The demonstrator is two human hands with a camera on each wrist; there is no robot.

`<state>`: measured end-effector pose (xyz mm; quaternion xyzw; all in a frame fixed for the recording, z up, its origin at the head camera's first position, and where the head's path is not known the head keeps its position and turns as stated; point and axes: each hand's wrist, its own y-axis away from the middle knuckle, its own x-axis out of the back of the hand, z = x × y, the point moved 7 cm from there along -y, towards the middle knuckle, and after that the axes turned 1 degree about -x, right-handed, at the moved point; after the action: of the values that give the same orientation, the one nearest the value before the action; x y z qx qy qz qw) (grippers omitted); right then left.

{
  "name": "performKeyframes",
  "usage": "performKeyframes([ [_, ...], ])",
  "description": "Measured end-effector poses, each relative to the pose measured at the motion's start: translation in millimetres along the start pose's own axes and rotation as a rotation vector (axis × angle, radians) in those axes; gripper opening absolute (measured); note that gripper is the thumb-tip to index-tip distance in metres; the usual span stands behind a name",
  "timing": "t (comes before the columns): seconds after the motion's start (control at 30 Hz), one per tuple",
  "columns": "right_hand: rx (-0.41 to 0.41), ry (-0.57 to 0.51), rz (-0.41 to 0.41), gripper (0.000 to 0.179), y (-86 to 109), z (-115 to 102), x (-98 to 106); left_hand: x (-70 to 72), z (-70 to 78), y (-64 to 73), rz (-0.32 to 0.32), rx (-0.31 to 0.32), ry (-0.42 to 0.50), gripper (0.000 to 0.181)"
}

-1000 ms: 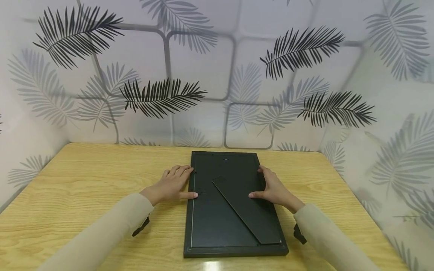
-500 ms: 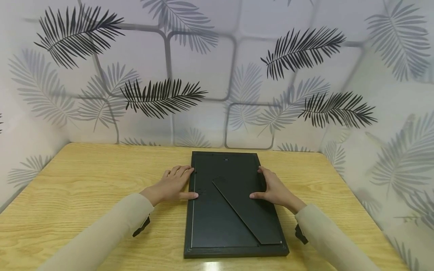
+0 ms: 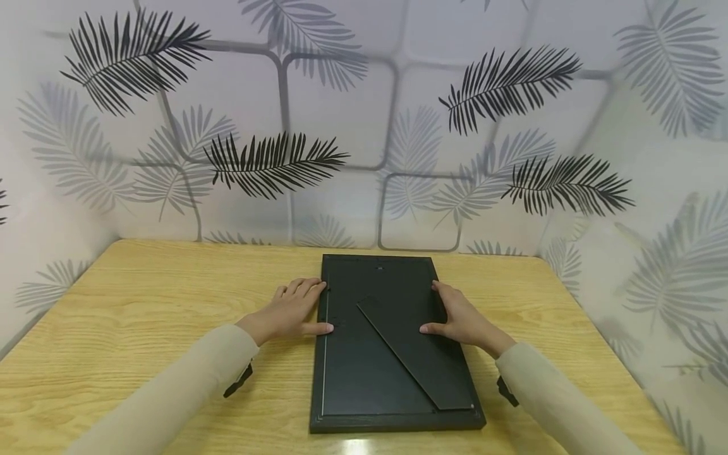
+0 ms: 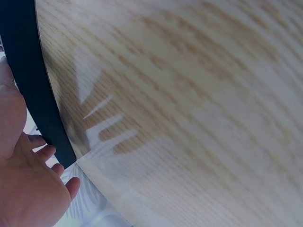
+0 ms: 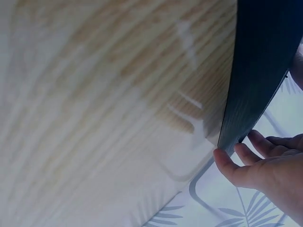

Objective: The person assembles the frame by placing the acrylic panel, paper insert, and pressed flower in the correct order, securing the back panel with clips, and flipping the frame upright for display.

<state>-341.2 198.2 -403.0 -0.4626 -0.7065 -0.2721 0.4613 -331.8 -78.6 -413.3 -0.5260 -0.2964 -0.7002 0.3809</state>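
Observation:
A black picture frame [image 3: 370,373] lies back side up on the wooden table, its stand [image 3: 418,354] folded flat and slanting toward the near right corner. My left hand [image 3: 290,309] rests at its left edge, fingers along the side and thumb on the backing. At the right edge my right hand [image 3: 457,316] rests likewise, thumb on the stand. The left wrist view has the frame's dark side [image 4: 28,61] with the loosely bent fingers [image 4: 45,153] beside it. Fingertips [image 5: 222,156] stand right at the frame's side in the right wrist view.
The light wooden table [image 3: 170,284] reaches back to a wall [image 3: 335,208] covered in a leaf pattern. Dark wrist straps [image 3: 237,381] show below the pale sleeves [image 3: 188,385]. Glossy reflections of the hands appear on the tabletop in both wrist views.
Both hands keep their places on the picture frame, which stays where it was. The whole head view has shifted very slightly to the right.

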Motion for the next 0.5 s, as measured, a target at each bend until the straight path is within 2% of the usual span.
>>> performKeyframes([
  [0.5,0.017,0.124,-0.065,0.091,0.5,-3.3,1.0,-1.2,-1.1,-0.5,0.001,-0.007,-0.006,0.089],
])
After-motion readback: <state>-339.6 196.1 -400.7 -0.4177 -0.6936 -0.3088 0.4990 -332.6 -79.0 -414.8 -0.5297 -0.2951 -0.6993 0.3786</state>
